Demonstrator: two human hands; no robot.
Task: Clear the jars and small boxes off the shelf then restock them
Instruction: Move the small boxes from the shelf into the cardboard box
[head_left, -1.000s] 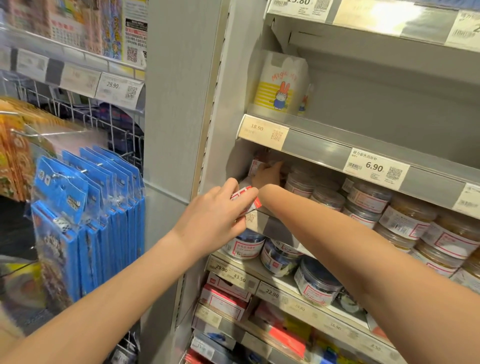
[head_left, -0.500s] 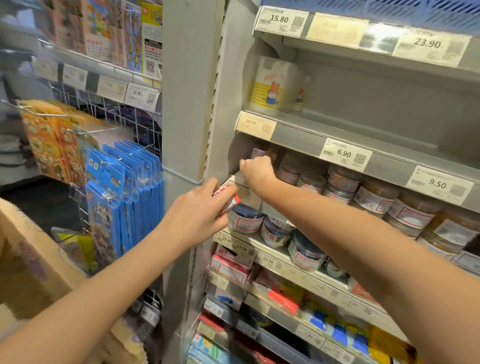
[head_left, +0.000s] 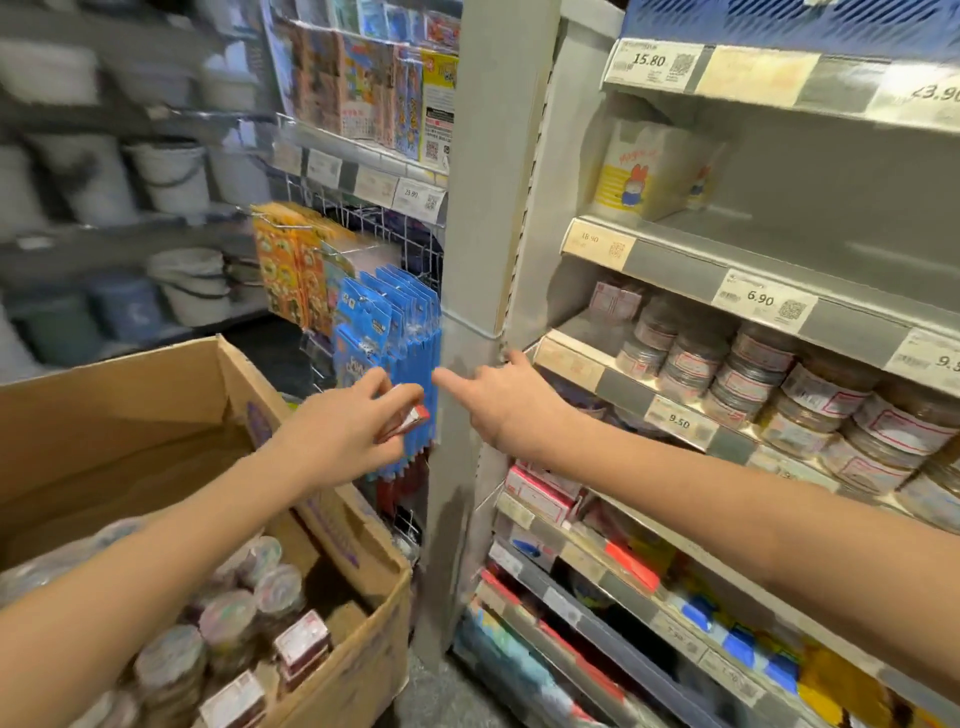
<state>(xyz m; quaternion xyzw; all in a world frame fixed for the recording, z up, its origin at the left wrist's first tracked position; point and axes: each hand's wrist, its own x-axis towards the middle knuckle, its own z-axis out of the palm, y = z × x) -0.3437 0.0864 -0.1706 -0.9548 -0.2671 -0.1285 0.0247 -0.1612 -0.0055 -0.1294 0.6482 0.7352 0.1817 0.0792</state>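
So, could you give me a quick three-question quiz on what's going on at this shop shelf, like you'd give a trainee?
1. True or false: the left hand pinches a small red-and-white box.
2. The right hand is: A) gripping a jar from the shelf; B) open, holding nothing; C) gripping a blue packet.
3. Fill in: the price tag above the shelved jars reads ____.
Key: 1 true; 2 B; 3 6.90.
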